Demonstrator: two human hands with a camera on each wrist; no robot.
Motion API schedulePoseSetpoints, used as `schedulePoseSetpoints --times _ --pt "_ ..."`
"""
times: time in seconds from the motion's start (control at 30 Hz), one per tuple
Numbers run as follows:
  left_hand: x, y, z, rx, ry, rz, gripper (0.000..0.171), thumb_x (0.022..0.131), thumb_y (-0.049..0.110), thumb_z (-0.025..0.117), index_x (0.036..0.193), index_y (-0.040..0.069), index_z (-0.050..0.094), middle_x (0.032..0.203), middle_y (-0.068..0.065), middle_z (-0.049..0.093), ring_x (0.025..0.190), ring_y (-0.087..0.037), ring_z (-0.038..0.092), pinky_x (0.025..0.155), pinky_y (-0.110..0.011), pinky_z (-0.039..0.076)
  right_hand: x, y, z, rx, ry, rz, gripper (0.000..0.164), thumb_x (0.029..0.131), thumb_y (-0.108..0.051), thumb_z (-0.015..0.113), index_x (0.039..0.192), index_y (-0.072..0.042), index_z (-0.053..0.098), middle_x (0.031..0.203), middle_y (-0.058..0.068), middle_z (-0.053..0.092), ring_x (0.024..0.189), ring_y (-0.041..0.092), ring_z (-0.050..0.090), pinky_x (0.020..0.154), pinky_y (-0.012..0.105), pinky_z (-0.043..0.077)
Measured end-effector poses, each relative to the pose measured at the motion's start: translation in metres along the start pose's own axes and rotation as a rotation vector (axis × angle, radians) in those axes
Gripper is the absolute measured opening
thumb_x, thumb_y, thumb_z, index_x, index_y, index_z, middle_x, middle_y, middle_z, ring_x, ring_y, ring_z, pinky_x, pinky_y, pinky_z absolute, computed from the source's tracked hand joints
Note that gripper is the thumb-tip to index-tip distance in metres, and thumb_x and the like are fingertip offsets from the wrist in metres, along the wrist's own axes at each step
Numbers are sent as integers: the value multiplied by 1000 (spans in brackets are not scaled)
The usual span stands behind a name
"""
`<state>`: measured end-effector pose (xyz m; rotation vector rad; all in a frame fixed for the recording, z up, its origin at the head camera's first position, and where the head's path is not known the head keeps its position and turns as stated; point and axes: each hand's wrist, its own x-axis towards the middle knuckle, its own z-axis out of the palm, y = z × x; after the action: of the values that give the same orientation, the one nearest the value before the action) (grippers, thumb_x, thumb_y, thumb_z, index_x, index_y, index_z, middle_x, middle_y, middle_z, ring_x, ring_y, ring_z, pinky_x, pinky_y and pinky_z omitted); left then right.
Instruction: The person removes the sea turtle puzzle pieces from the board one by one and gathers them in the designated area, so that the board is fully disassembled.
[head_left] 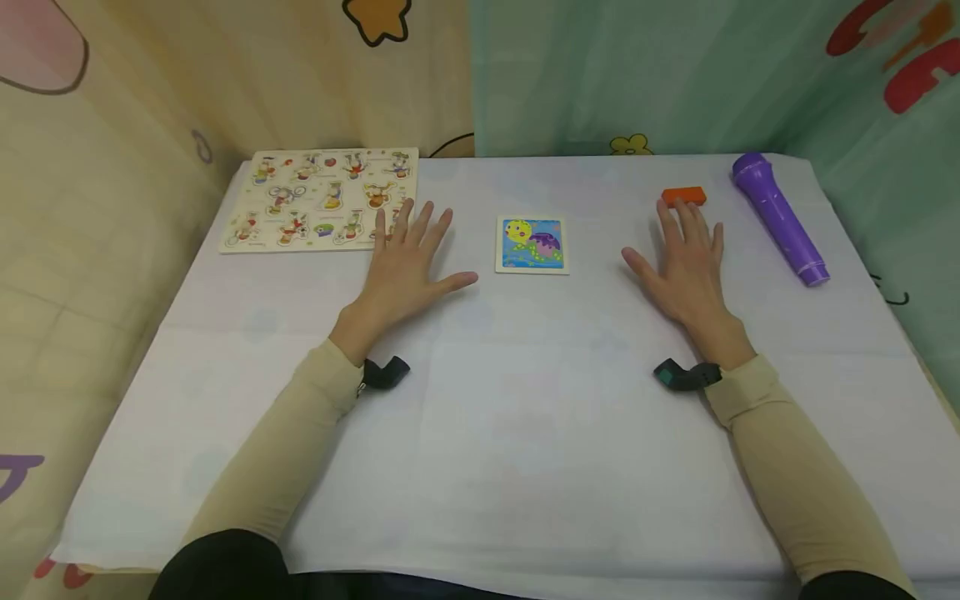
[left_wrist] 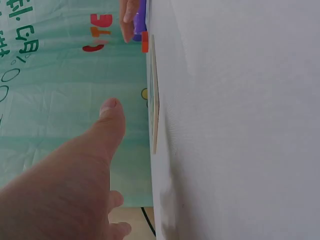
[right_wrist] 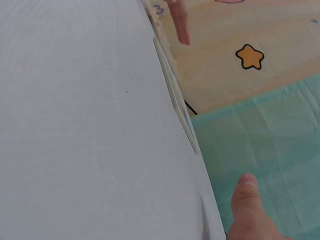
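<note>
At twelve o'clock on the white-clothed table (head_left: 525,450), turtle card (head_left: 532,245) lies flat. Left hand (head_left: 405,271) at ten, right hand (head_left: 686,271) at two, both spread, released. Puzzle board (head_left: 318,218) at ten, orange block (head_left: 684,196) and purple tube (head_left: 780,220) toward two. Yellow curtain (head_left: 292,75) at eleven, green curtain (head_left: 675,75) at one.

Before you, the worktop (head_left: 525,450) carries matt, lightly creased cloth; the turtle plaque (head_left: 532,245) and picture board (head_left: 313,204) look wooden, with smooth printed faces; the microphone-shaped object (head_left: 782,221) appears glossy plastic; your sleeves (head_left: 277,442) are matt fabric.
</note>
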<state>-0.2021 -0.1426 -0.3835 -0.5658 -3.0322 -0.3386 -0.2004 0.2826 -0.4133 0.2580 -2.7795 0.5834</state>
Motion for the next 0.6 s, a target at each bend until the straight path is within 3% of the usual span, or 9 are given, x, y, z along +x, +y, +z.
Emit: schedulePoseSetpoints --times 0.2,0.37,0.6 --pt "19 13 6 -10 -51 -6 108 89 88 47 171 28 9 179 -7 4 165 -30 -13 127 -57 -21 0 1 1 24 -11 3 94 99 -72 48 168 -12 26 174 19 23 164 39 9 126 72 -7" --pt "35 19 12 -16 -69 11 111 87 89 49 171 28 9 179 -8 4 165 -33 -9 127 -60 -19 2 0 1 31 -5 -1 92 100 -72 46 167 -13 28 174 18 24 164 37 10 127 70 -8" --pt "42 23 22 -66 -145 17 112 88 85 56 171 25 9 179 -9 0 165 -33 -10 127 -59 -19 6 -10 4 48 -16 -5 91 99 -69 52 166 -12 31 173 19 24 164 36 10 128 67 -7"
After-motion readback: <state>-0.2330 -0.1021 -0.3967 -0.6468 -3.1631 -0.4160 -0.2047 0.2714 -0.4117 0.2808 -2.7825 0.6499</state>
